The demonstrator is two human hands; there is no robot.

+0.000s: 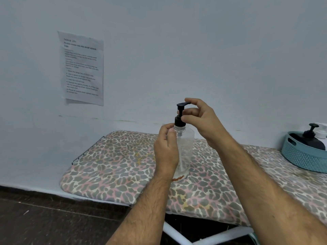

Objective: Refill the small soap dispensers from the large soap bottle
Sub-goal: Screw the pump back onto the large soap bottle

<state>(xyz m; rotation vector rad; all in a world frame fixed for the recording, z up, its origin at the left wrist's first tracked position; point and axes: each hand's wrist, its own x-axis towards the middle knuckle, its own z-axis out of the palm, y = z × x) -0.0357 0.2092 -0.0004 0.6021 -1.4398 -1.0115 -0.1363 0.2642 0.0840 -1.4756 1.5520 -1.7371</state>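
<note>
**Hands at a clear soap dispenser**

Left hand (165, 149) grips the clear soap dispenser (184, 149) standing on the leopard-print ironing board (113, 167). Right hand (200, 119) fingers pinch its black pump (180, 114). Far right of the dispenser, a blue basket (304, 156) holds bottles.

A pale blue-grey wall (194, 50) fills most of my view, evenly lit. A printed sheet of paper (82, 68) is stuck to it on the left, its text too blurred to read. Below stands an ironing board (115, 170) with a leopard-print cover, a wire rack (86, 150) at its end and white metal legs (177, 232). The floor (44, 218) is dark brown.
</note>
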